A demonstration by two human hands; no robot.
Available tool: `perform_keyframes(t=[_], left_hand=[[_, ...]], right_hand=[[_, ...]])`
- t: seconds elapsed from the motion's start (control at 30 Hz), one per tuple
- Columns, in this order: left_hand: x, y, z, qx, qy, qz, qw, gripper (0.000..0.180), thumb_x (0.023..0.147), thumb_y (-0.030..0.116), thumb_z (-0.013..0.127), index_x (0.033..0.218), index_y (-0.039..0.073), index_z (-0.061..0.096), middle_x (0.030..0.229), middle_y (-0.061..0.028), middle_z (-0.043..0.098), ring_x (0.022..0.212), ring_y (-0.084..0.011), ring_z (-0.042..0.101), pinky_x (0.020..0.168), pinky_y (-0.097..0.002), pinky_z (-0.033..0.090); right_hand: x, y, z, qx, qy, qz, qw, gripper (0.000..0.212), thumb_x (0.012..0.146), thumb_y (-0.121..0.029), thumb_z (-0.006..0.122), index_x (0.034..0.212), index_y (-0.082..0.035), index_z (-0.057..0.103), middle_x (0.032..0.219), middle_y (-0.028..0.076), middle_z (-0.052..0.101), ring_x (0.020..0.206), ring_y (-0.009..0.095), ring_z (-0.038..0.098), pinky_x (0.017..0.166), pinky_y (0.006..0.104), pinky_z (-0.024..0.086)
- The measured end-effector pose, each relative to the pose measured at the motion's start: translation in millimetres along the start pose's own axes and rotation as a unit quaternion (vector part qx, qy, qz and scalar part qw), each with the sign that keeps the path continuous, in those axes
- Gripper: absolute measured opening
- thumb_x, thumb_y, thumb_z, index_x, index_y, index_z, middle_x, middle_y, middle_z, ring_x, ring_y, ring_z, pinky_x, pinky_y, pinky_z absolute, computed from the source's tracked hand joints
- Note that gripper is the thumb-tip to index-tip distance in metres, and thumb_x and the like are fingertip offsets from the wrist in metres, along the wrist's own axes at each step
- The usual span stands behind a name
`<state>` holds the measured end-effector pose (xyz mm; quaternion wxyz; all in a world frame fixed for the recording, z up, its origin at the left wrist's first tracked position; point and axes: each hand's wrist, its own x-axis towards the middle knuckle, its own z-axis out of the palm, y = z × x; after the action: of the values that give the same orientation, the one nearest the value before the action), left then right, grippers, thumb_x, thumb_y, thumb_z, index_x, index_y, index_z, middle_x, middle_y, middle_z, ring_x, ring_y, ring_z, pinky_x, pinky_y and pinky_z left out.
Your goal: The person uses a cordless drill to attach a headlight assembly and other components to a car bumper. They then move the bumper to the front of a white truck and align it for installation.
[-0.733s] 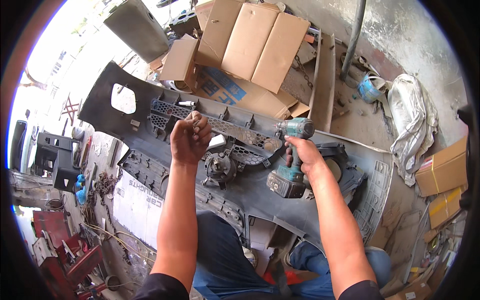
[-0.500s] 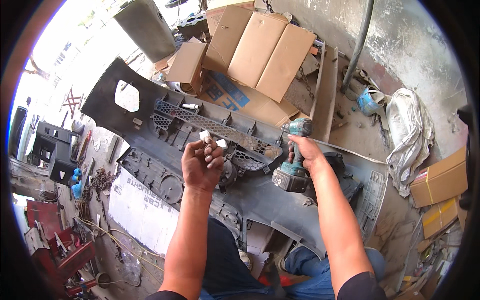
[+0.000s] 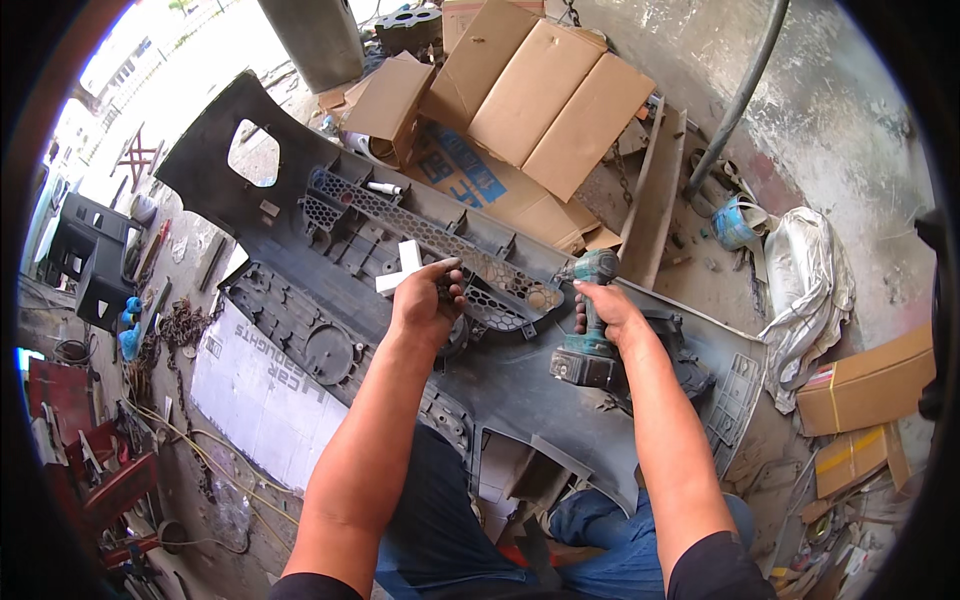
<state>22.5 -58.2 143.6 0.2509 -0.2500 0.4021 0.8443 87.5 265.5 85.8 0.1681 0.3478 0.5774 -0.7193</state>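
A large dark grey car bumper (image 3: 520, 375) lies inner side up before me, with a strip of honeycomb grille (image 3: 425, 238) along its middle. My right hand (image 3: 617, 312) is wrapped round the handle of a teal and black cordless drill (image 3: 590, 345), its nose toward the grille's right end. Over the grille, my left hand (image 3: 428, 305) is closed with thumb and fingertips together; whatever they hold is too small to make out. Just left of that hand is a white blocky piece (image 3: 408, 262), partly hidden by it. A small white cylinder (image 3: 384, 188) rests near the bumper's far edge.
Beyond the bumper stand opened cardboard boxes (image 3: 540, 95) and a metal channel (image 3: 655, 190). A blue paint can (image 3: 738, 220) and a pale cloth (image 3: 808, 280) lie at the right. Chains (image 3: 185, 325), a red metal toolbox (image 3: 75, 420) and cables clutter the left floor.
My left hand has moved slightly right and up, uncovering more of the white piece. The drill stays in my right hand, now tilted a little differently. The whole view has shifted a little.
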Motion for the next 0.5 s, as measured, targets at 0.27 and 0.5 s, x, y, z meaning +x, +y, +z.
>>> perform_keyframes(t=[0.27, 0.5], left_hand=[[2.1, -2.0, 3.3, -0.112, -0.11, -0.006, 0.988, 0.057, 0.118, 0.042, 0.04, 0.137, -0.008, 0.061, 0.112, -0.0154, 0.073, 0.089, -0.0215, 0.07, 0.082, -0.0349, 0.064], [-5.0, 0.7, 12.8, -0.154, -0.214, -0.024, 0.964, 0.09, 0.116, 0.065, 0.025, 0.151, -0.015, 0.048, 0.145, -0.029, 0.064, 0.122, -0.036, 0.072, 0.108, -0.0443, 0.062]], right_hand=[[-10.4, -0.7, 0.1, -0.014, 0.009, 0.002, 1.0, 0.03, 0.101, -0.029, 0.078, 0.094, -0.005, 0.062, 0.076, 0.007, 0.062, 0.062, 0.021, 0.063, 0.055, 0.0408, 0.059], [-6.2, 2.2, 0.8, -0.018, 0.01, 0.008, 1.0, 0.03, 0.101, -0.028, 0.077, 0.093, -0.004, 0.061, 0.075, 0.007, 0.063, 0.06, 0.021, 0.064, 0.054, 0.0417, 0.059]])
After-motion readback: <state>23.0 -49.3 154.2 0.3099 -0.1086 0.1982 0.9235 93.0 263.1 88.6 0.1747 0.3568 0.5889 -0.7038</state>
